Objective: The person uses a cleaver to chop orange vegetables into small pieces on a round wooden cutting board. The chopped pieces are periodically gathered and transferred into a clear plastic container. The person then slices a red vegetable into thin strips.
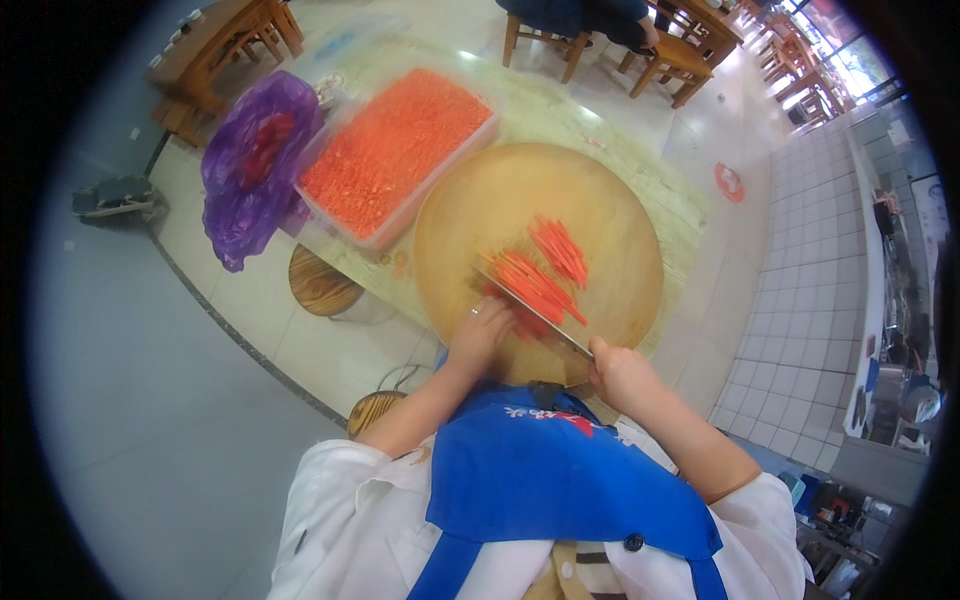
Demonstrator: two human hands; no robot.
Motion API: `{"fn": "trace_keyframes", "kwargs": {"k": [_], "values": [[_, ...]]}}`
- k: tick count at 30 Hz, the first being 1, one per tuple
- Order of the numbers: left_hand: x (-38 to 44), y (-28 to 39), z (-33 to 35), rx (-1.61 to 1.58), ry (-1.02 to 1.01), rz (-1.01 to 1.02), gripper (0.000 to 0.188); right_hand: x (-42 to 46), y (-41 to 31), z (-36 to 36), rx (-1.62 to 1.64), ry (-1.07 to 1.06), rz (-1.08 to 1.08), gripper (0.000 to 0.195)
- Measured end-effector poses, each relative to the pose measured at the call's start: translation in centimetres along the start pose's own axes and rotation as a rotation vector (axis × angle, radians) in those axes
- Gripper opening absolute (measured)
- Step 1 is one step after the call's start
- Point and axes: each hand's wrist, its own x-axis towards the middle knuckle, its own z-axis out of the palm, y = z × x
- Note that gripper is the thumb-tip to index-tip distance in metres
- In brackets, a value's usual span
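A large round wooden chopping board (480, 195) lies before me. My right hand (622, 373) grips the handle of a broad-bladed kitchen knife (541, 318), its blade slanting across the board towards the upper left. Close against the near side of the blade, my left hand (484, 330) rests with bent fingers on reddish-orange pieces that are partly hidden and blurred. Beyond the blade lies a heap of cut orange strips (525, 283), which look like carrot. A smaller bundle of strips (559, 249) sits apart, farther out on the board.
A clear plastic tub (367, 241) full of finely chopped orange pieces (401, 150) stands left of the board. Beside it, a purple plastic bag (225, 202) holds something red. Wooden stools (324, 282) stand below the table (679, 225). A person (585, 19) sits at the far side.
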Motion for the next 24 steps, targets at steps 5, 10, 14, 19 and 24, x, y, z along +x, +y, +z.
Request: {"fn": "trace_keyframes", "kwargs": {"k": [5,10,14,19,24], "values": [[0.3,0.3,0.0,0.005,0.046,0.022,0.013,1.8,-1.1,2.2,-0.036,0.145,-0.056,0.016],[0.2,0.7,-0.3,0.001,0.04,0.022,0.014,1.9,-0.1,3.0,0.018,0.241,-0.105,0.015],[0.2,0.9,-0.4,0.029,0.053,0.011,0.016,0.7,0.1,2.0,0.036,0.2,-0.134,0.014],[0.3,1.2,-0.8,0.03,0.048,0.01,0.013,1.4,-0.6,2.5,0.008,0.179,-0.092,0.013],[0.6,1.6,-1.0,0.001,0.066,0.027,0.014,2.1,0.4,2.7,0.096,0.223,-0.125,0.016]]}}
